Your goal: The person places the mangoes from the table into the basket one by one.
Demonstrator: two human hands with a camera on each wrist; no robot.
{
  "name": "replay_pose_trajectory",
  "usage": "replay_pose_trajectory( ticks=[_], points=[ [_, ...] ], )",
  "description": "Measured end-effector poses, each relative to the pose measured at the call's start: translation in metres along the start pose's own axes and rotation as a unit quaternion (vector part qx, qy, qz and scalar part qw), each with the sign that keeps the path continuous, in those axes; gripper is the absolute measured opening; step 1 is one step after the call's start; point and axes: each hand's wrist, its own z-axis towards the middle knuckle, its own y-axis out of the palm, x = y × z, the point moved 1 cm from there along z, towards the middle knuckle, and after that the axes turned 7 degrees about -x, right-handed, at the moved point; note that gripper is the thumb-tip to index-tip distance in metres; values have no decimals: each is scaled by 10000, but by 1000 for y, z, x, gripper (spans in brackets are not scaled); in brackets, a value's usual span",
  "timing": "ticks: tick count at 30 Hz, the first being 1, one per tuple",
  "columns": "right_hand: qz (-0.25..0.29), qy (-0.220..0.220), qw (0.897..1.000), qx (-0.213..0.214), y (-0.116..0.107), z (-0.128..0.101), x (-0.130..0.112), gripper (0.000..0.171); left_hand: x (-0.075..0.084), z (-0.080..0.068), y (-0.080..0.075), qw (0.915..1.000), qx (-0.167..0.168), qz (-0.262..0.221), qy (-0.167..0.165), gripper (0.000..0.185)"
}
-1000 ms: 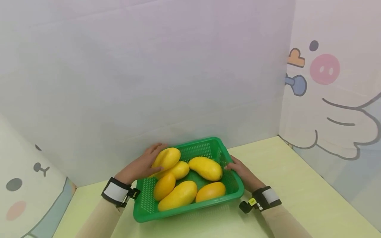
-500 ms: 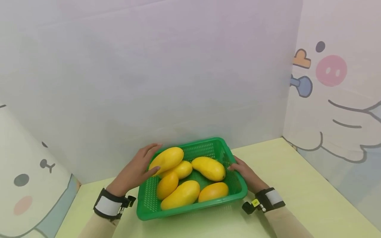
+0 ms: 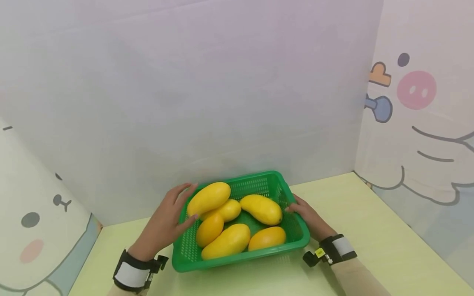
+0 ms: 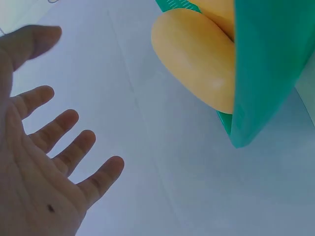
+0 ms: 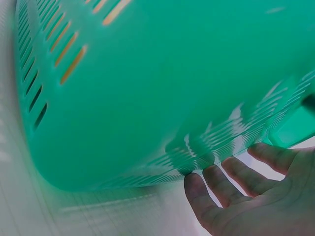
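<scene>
Several yellow mangoes [image 3: 227, 241] lie in a green plastic basket [image 3: 240, 259] with slotted walls. One mango [image 3: 209, 199] rests on top of another at the basket's back left. Beside that corner is my left hand [image 3: 163, 224], its fingers spread and holding nothing. In the left wrist view a gap shows between this hand [image 4: 39, 172] and the upper mango [image 4: 197, 56]. My right hand [image 3: 307, 216] grips the basket's right side, thumb over the rim. Its fingertips [image 5: 197, 184] meet the slotted outer wall in the right wrist view.
The basket stands on a pale yellow-green table [image 3: 381, 230], near a plain light back wall [image 3: 222, 102]. Side walls with cartoon drawings [image 3: 416, 90] stand left and right. Each wrist wears a strap [image 3: 338, 248] with a small camera.
My left hand has let go of the upper mango and drawn back to the left. That mango now rests on the others. My right hand stays on the basket's side.
</scene>
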Motion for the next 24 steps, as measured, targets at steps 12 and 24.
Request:
replay_pose_trajectory(
  ticks=[12,24],
  points=[
    [41,96,9999,31,-3,2,-1,79,8,-37,9,9974,571,399,-159,73],
    [73,186,9998,-73,-8,1,-3,77,21,-62,20,9968,501,103,-619,73]
  ],
)
